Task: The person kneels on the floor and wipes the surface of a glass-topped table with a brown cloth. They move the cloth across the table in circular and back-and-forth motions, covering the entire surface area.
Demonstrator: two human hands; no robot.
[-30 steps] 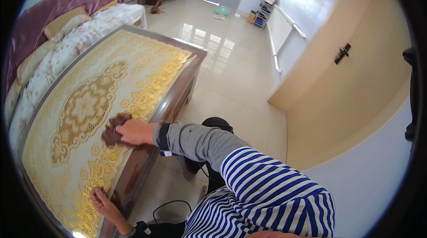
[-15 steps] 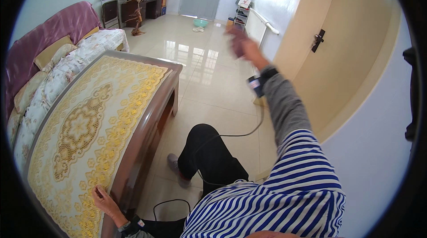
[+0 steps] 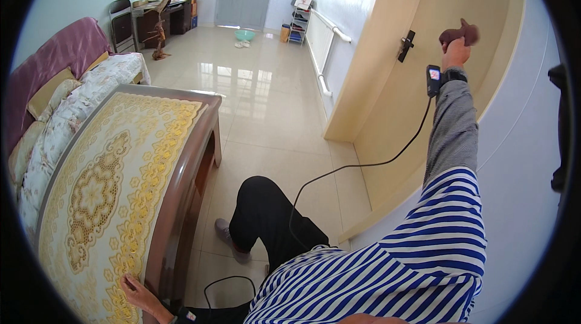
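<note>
My right hand (image 3: 458,52) is raised at arm's length in front of the cream door (image 3: 393,100). It is closed around a small reddish-brown thing (image 3: 467,36) with a pointed tip; its kind is not clear. At the lower left, my left hand (image 3: 140,295) rests on the gold-and-cream lace tablecloth (image 3: 162,136), near the table's right edge. Its fingers are curled together, and whether anything lies between them is hidden. The cloth lies over a long brown table (image 3: 175,215).
Left of the table stands a sofa with a flowered cover (image 3: 48,136). At the back are a folding chair (image 3: 123,26), a desk (image 3: 181,18), a green basin (image 3: 244,35) and a shoe rack (image 3: 299,24). A black cable (image 3: 357,165) hangs from my right wrist.
My right hand has swung right, from over the floor to in front of the door, still holding the reddish-brown thing. My left hand stays on the tablecloth, and the view has shifted right.
</note>
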